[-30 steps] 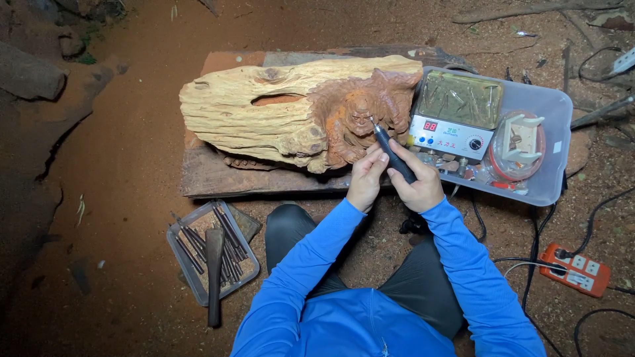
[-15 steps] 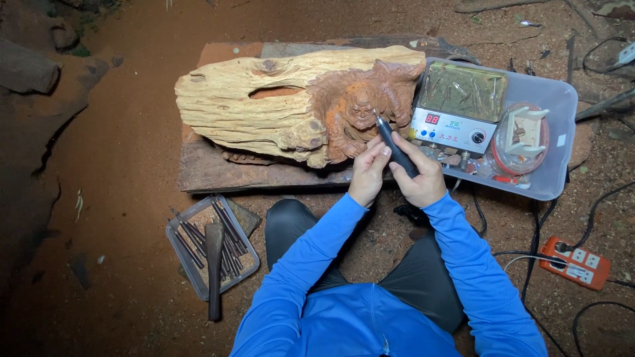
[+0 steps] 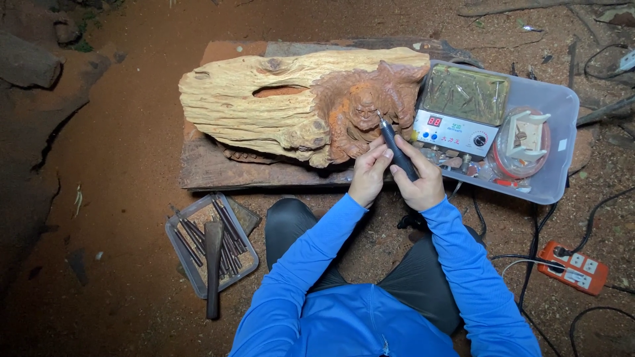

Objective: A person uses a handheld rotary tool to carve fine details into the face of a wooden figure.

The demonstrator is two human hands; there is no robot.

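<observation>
A pale driftwood log [image 3: 264, 99] lies on a wooden board [image 3: 218, 168]. Its right end is carved into a reddish figure [image 3: 360, 109]. My right hand [image 3: 420, 178] grips a black rotary carving handpiece [image 3: 395, 149] like a pen, its tip touching the figure's face. My left hand [image 3: 369, 170] rests against the handpiece and the base of the carving, steadying it. Both arms wear blue sleeves.
A clear plastic bin [image 3: 549, 142] to the right holds a power control box [image 3: 453, 129] with a red display and a reel. An orange power strip [image 3: 572, 264] with cables lies at the right. A small tray [image 3: 198, 244] of chisels and a mallet [image 3: 213, 264] sits at the left on red dirt.
The handpiece tip has shifted slightly on the carved figure; both hands stay in the same grip. The view has moved a little.
</observation>
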